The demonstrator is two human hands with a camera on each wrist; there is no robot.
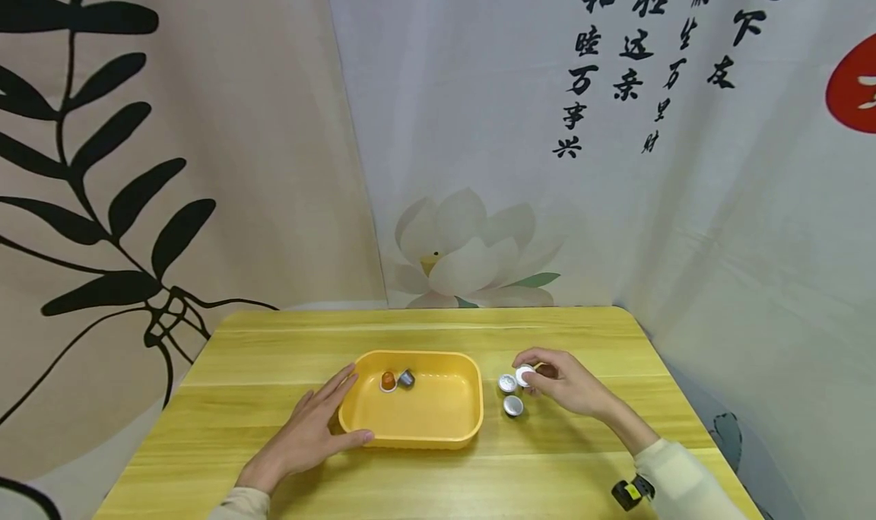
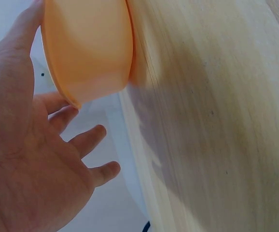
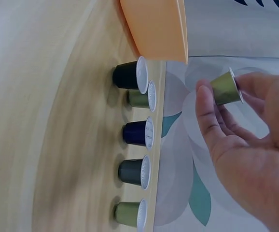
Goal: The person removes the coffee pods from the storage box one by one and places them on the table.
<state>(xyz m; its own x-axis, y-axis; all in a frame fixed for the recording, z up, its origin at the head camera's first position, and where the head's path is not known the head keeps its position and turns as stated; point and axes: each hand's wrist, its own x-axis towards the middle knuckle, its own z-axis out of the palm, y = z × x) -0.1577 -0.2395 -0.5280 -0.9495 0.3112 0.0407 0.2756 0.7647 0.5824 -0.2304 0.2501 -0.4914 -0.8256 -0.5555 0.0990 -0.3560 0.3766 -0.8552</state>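
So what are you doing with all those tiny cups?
A person sits at a wooden table with a yellow tray in front of them. Their left hand rests flat against the tray's near corner. Their right hand pinches a small olive-green capsule just above the table. Two capsules, one orange and one grey, lie in the tray. In the right wrist view, five more capsules stand in a row on the table beside the tray.
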